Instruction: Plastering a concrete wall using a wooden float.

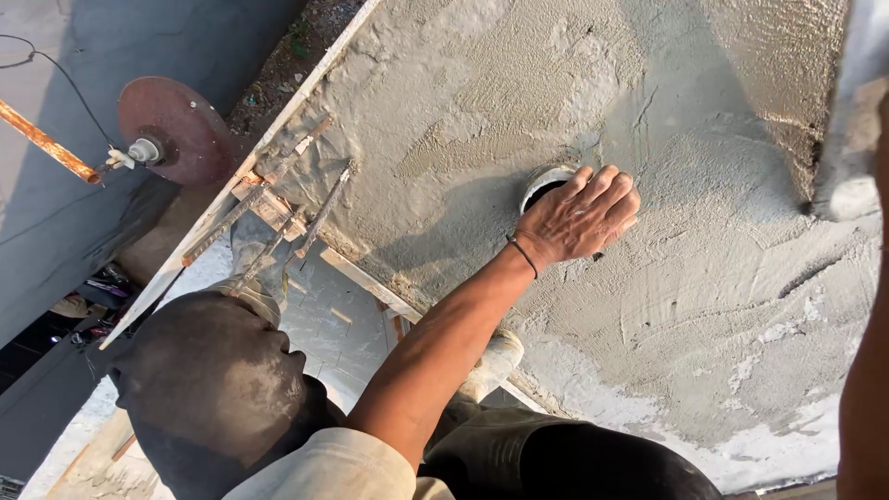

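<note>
Fig. 1, head view, near to far.

(a) Nearest, at the R edge: your right forearm [866, 398], dark and out of focus, runs up the frame. Your right hand is cut off by the frame edge, so can't tell whether it's clenched or released. Just beside it sits a pale blurred object [847, 139], top R, overlapping the cement; its kind is unclear. Your left hand doesn't show.

(b) Mid level: a slab of wet grey cement [667, 306] fills the centre and R of the frame. Its surface is rough w/ sweeping smear marks, paler along the lower edge.

(c) On the slab: a co-worker's hand [579, 218] lies palm down, fingers together and stretched out flat, gripping nothing. The fingers cover the R side of a round pipe opening [542, 185] set in the cement, pale rim and dark inside. A thin dark band [523, 255] circles that wrist.

(d) Below the slab edge: the co-worker's head in a dusty dark cap [213, 370] at lower L, a light sleeve at the shoulder, and a pale shoe [495, 356] just under the arm.

(e) At the slab's L edge: wooden formwork strips [269, 199] and bent rods.

(f) Farthest, upper L: a round rust-red disc [176, 130] w/ a pale fitting at its centre, touching a rusty orange pipe [46, 143].
</note>
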